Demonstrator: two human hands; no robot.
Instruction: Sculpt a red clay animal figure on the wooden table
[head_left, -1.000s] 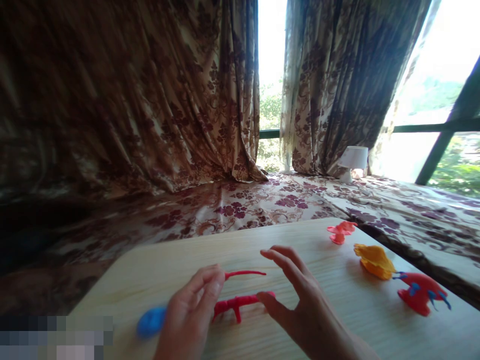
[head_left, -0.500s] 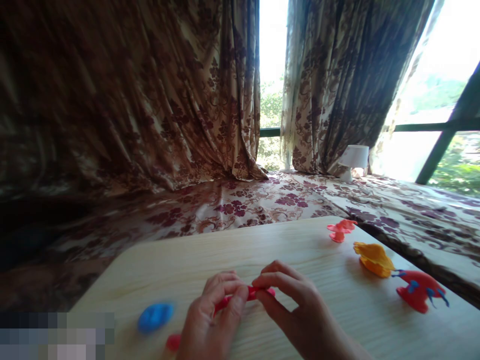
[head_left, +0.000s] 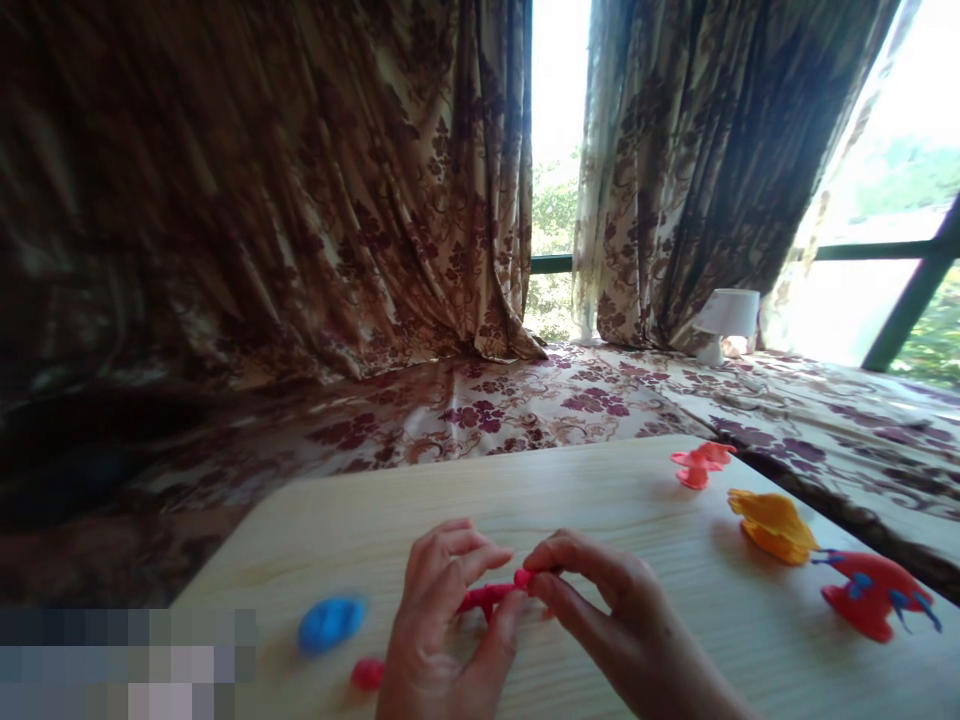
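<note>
Both hands pinch a thin red clay piece (head_left: 491,596) just above the pale wooden table (head_left: 600,500). My left hand (head_left: 446,640) holds its left part with thumb and fingers curled. My right hand (head_left: 615,630) grips its right end between thumb and forefinger. A blue clay lump (head_left: 330,622) lies to the left of my left hand, and a small red clay ball (head_left: 367,674) sits near the table's front edge.
On the table's right side stand a small red-pink clay figure (head_left: 701,464), an orange clay shape (head_left: 776,525) and a red figure with blue stripes (head_left: 877,594). Behind the table lie a floral-covered ledge, patterned curtains and a small white lamp (head_left: 724,322).
A second ago my fingers were spread over the red pieces on the table. They have since closed on the red piece. The thin red strand no longer lies apart.
</note>
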